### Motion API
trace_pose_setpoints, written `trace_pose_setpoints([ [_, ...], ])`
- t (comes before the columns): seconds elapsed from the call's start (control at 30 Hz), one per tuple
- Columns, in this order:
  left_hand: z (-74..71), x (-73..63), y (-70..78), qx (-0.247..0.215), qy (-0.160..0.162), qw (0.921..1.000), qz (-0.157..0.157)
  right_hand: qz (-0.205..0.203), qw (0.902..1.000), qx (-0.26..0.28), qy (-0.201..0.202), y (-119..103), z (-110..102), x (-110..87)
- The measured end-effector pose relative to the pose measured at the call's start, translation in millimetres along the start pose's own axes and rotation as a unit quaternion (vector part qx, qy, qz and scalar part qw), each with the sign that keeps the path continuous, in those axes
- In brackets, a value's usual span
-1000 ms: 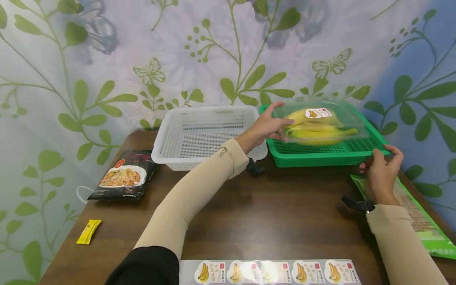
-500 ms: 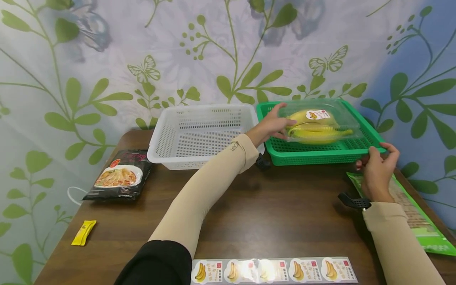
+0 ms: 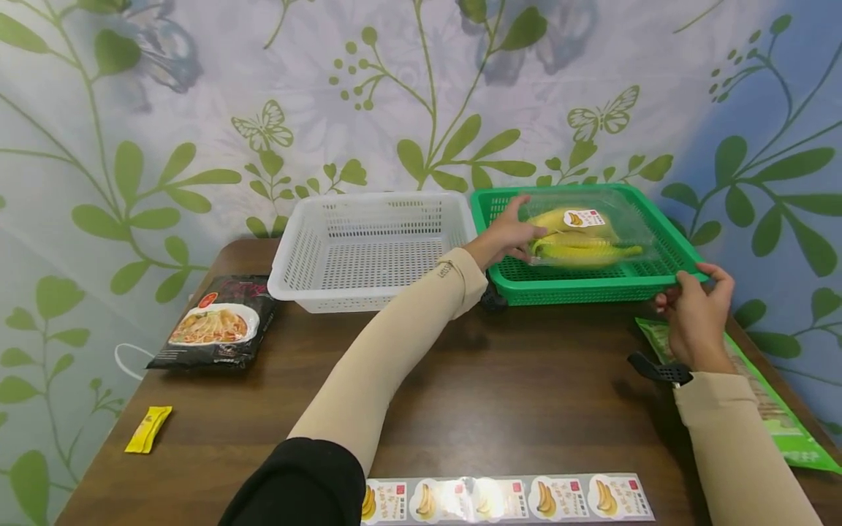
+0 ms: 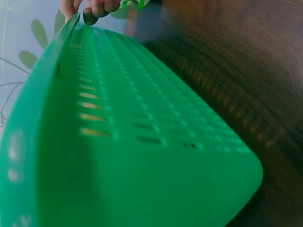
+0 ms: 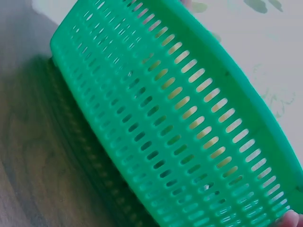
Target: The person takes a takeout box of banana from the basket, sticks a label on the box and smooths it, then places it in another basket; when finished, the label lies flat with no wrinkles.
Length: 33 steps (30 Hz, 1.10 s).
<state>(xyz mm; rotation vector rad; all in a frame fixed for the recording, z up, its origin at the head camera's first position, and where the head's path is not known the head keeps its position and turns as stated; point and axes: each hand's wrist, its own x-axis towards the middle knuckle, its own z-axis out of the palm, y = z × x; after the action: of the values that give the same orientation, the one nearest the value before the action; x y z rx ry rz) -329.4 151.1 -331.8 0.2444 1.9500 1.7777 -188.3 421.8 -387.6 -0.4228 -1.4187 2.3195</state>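
Note:
My left hand [image 3: 508,232] grips the left end of a clear plastic box [image 3: 631,219] of bananas [image 3: 579,248]. A white label [image 3: 584,218] with a banana picture is stuck on its lid. This box lies within the green basket [image 3: 559,294] at the back right. At the basket's front right corner, my right hand [image 3: 700,310] pinches the rim between thumb and fingers. Both wrist views look at the basket's slotted outer wall [image 5: 156,109]; the fingers [image 4: 97,8] of my right hand show at the far end of the rim in the left wrist view.
A white basket [image 3: 316,294] stands left of the green one. Farther left lie a black food packet [image 3: 217,325] and a small yellow sachet [image 3: 148,429]. A strip of banana stickers [image 3: 506,500] lies at the front, a green packet [image 3: 776,409] under my right arm.
My left hand has lowered the banana box from above the green basket down into it. My right hand keeps its hold on the rim. The head view has shifted slightly.

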Motion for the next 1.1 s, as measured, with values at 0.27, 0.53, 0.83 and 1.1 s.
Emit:
trace_pose_setpoints([
  [0.27, 5.9, 0.5, -3.3, 0.019, 0.021, 0.9996, -0.008, 0.011, 0.9997, 0.022, -0.003, 4, 0, -1.8],
  [0.53, 13.2, 0.7, -0.8, 0.042, 0.026, 0.9982, -0.035, 0.011, 0.9998, 0.014, 0.010, 1, -1, -3.7],
  [0.83, 17.6, -1.7, -0.2, 0.113, 0.014, 0.9915, -0.063, 0.012, 0.9997, 0.017, 0.011, -1, -2, -3.4],
  [1.1, 15.5, -5.5, 4.2, 0.258, 0.017, 0.9644, -0.056, 0.002, 0.9997, -0.021, 0.012, 1, 0, -1.0],
])
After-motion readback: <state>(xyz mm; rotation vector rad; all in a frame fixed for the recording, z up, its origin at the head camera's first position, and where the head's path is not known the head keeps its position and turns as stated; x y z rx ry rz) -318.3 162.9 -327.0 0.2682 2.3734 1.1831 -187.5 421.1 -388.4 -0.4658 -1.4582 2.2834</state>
